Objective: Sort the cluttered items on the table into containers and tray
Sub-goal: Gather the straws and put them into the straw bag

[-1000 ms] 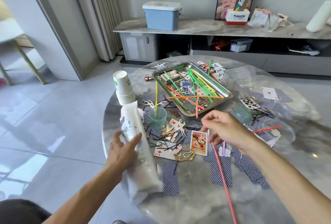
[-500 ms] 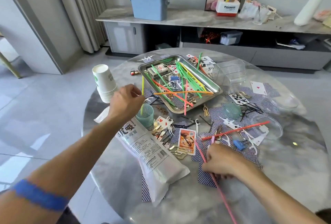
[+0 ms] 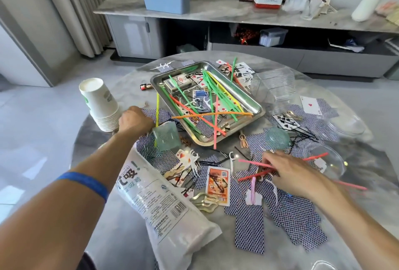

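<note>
While the round, grey-veined marble table (image 3: 121,248) carries the clutter, a rectangular shiny steel tray (image 3: 258,108) sits at its centre holding thin plastic straws. Nearer lies a long crinkled white plastic bag (image 3: 164,202). Left of the tray stands a ribbed stack of paper cups (image 3: 100,102). The left hand (image 3: 135,120), fingers hidden, cannot be read. The right hand (image 3: 290,174) pinches red straws (image 3: 254,175) over diamond-patterned cards.

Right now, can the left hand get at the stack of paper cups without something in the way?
Probably yes. The left hand is right beside the stack of paper cups, and nothing stands between them.
</note>
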A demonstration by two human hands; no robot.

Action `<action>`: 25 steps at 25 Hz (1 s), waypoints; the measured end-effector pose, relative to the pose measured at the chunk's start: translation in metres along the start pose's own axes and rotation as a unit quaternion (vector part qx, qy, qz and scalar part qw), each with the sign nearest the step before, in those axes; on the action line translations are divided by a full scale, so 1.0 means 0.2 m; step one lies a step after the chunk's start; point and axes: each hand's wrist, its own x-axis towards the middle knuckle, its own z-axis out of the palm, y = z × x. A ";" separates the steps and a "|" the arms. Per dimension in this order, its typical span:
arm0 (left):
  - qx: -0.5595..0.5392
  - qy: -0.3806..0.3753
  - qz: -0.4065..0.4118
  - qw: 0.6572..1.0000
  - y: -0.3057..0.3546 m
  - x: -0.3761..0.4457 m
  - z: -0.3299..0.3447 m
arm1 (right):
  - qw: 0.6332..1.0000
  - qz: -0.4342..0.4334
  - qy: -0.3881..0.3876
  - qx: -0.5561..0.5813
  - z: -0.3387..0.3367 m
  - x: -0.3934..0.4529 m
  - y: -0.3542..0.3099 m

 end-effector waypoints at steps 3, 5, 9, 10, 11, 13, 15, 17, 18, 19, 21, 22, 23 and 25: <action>0.031 0.023 0.029 0.999 0.00 0.00 0.03 | 1.000 0.012 0.024 -0.009 0.03 0.02 0.02; 0.028 0.018 0.049 0.998 0.02 -0.01 0.05 | 1.000 -0.004 0.027 -0.008 0.02 0.02 0.03; 0.018 -0.014 0.072 0.997 0.04 -0.03 0.06 | 0.996 -0.037 0.075 0.019 -0.05 -0.03 0.02; 0.008 -0.019 0.068 0.997 0.04 -0.02 0.06 | 0.994 -0.039 0.098 0.031 -0.09 -0.04 0.00; 0.005 -0.028 0.060 0.998 0.05 -0.02 0.06 | 0.991 -0.041 0.120 0.050 -0.11 -0.05 -0.01; 0.007 -0.038 0.044 0.998 0.07 -0.03 0.05 | 0.983 -0.045 0.152 0.088 -0.14 -0.07 -0.05; -0.008 -0.012 0.023 1.000 0.08 -0.06 0.02 | 0.978 -0.040 0.172 0.114 -0.13 -0.06 -0.09; -0.051 0.002 -0.002 0.999 0.09 -0.08 -0.05 | 0.969 -0.029 0.197 0.149 -0.13 -0.03 -0.12; -0.083 0.000 -0.008 0.997 0.09 -0.09 -0.10 | 0.961 -0.024 0.207 0.180 -0.14 -0.01 -0.13; -0.125 -0.009 -0.020 0.992 0.10 -0.10 -0.15 | 0.955 -0.019 0.209 0.212 -0.15 0.03 -0.15; -0.183 -0.036 -0.039 0.982 0.12 -0.13 -0.25 | 0.945 -0.008 0.208 0.251 -0.19 0.13 -0.19; -0.171 -0.039 -0.034 0.984 0.14 -0.15 -0.30 | 0.945 0.000 0.221 0.243 -0.21 0.20 -0.21; -0.130 -0.031 -0.023 0.991 0.15 -0.16 -0.34 | 0.946 0.010 0.239 0.218 -0.23 0.28 -0.23; -0.040 0.004 0.003 0.999 0.18 -0.18 -0.38 | 0.948 0.039 0.268 0.165 -0.29 0.45 -0.25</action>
